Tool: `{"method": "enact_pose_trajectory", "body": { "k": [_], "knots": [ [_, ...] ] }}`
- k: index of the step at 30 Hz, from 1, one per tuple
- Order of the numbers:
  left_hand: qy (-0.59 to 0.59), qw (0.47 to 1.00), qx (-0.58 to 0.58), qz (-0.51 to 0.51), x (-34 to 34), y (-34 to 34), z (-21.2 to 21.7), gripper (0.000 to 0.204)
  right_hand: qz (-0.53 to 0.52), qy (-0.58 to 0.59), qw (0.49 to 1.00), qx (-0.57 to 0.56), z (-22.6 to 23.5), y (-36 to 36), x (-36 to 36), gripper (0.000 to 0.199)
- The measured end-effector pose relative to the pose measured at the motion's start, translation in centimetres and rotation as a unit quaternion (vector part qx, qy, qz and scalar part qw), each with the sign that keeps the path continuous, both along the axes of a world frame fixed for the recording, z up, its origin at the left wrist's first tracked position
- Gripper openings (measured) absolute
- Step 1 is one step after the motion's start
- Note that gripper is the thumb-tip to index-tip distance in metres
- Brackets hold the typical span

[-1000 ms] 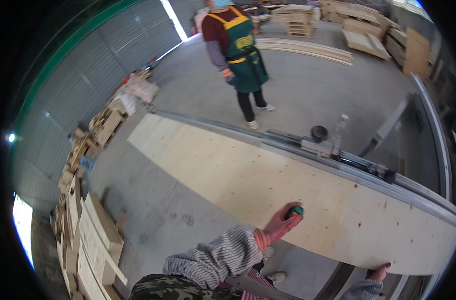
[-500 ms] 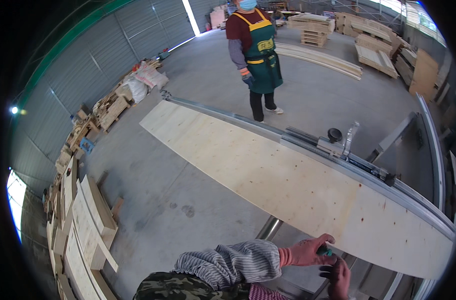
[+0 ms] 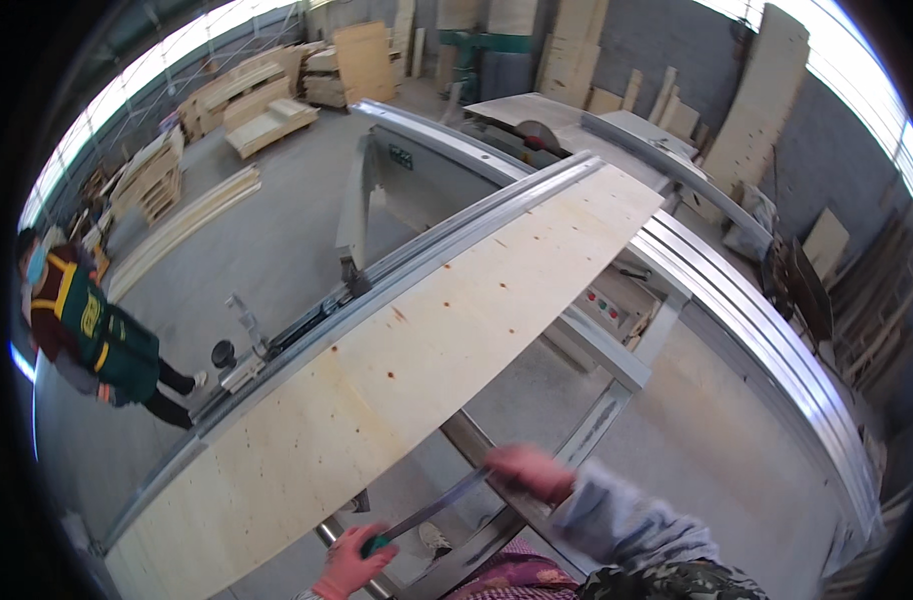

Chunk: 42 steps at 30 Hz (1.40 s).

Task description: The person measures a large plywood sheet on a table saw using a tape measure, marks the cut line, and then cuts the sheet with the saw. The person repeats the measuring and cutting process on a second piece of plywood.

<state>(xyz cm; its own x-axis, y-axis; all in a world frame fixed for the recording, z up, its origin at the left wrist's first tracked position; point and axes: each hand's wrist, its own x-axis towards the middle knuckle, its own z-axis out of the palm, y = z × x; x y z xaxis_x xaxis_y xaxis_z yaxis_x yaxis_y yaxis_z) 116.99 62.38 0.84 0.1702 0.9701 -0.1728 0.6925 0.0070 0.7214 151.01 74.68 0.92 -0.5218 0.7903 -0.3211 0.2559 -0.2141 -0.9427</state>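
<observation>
Below the near edge of a long pale plywood board (image 3: pixel 417 345), both my hands wear pinkish-red gloves. My left hand (image 3: pixel 352 565) is closed around a small tape measure with a green case (image 3: pixel 378 545). From it a thin strip, the tape blade (image 3: pixel 439 505), stretches up and right to my right hand (image 3: pixel 530 472). That hand is blurred by motion but looks closed on the blade's far end. The board lies along a metal fence rail (image 3: pixel 397 270), and neither hand touches it.
A saw blade (image 3: pixel 540 137) shows at the far end, beside the ribbed metal sliding table (image 3: pixel 747 310). Buttons sit on a control box (image 3: pixel 602 305). A masked person in a green apron (image 3: pixel 112 335) stands beyond the rail. Wooden pallets (image 3: pixel 267 120) and leaning boards (image 3: pixel 757 110) lie farther off.
My view has swung right, toward the saw. My hands, close together before, are now apart with the tape blade drawn out between them. The person now appears at the far left.
</observation>
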Motion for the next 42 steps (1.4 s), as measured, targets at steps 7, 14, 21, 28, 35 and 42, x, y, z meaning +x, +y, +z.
{"method": "enact_pose_trajectory", "body": {
  "k": [7,14,21,28,35,42],
  "knots": [
    [-0.027,0.961,-0.264,0.073,-6.7,-6.5,-3.6,0.027,-0.597,0.111,0.793,0.041,5.2,5.8,18.6,0.037],
    [-0.183,0.908,-0.374,0.053,5.1,-2.6,-4.2,0.024,-0.337,0.081,0.938,-0.014,-4.7,-3.8,3.4,0.029],
    [-0.177,0.935,-0.305,-0.035,5.0,-2.6,-4.3,0.021,-0.509,-0.013,0.86,0.044,-4.5,2.8,14.3,0.034],
    [-0.015,0.948,-0.282,-0.147,1.4,-6.1,-6.3,0.02,-0.632,0.042,0.763,0.125,-2.8,12.2,28.8,0.034],
    [-0.043,0.932,-0.159,-0.324,14.2,10.7,-12.2,0.025,-0.545,0.121,0.83,-0.005,-9.5,5.1,16.7,0.035],
    [-0.092,0.797,-0.594,0.062,20.2,18.7,-6.5,0.028,-0.585,0.132,0.797,-0.079,-10.6,-5.4,18.1,0.035]
  ]
}}
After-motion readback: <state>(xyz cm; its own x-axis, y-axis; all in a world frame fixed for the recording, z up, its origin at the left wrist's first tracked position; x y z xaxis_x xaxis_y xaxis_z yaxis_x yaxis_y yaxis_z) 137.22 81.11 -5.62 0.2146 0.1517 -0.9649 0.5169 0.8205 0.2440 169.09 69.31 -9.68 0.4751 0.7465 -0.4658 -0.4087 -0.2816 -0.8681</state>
